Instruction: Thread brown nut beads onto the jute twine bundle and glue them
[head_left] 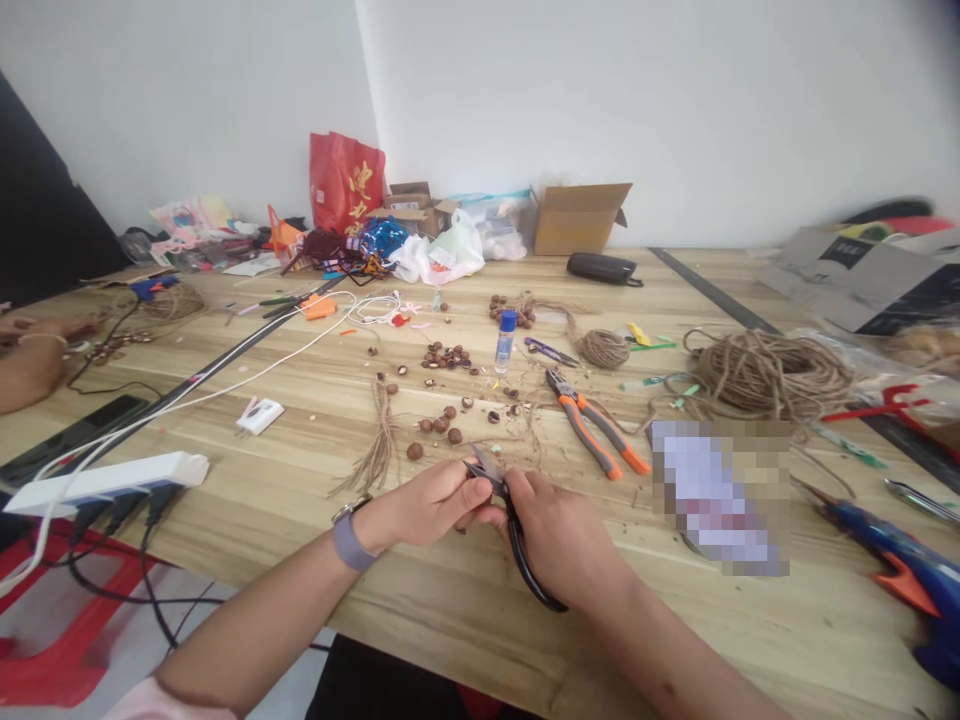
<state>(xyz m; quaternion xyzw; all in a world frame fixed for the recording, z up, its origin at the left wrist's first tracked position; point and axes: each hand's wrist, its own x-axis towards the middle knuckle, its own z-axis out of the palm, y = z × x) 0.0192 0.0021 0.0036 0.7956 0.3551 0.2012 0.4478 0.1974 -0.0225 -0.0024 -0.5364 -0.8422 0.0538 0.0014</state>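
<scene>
My right hand is closed around black-handled scissors, whose blades point up and left. Close against the blades, my left hand is closed in a pinch, thumb on top. A bit of brown shows beneath its fingers, but what it holds is mostly hidden. Several round brown nuts lie just beyond my hands, with cracked shells farther back. A bundle of twine strands rests beyond my left wrist. Orange-and-grey pliers lie beyond my right hand.
A blue-capped bottle stands mid-table near a utility knife. Twine coils and a blue glue gun are at right. At left are a power strip, cables and another person's arm. Boxes and bags line the wall.
</scene>
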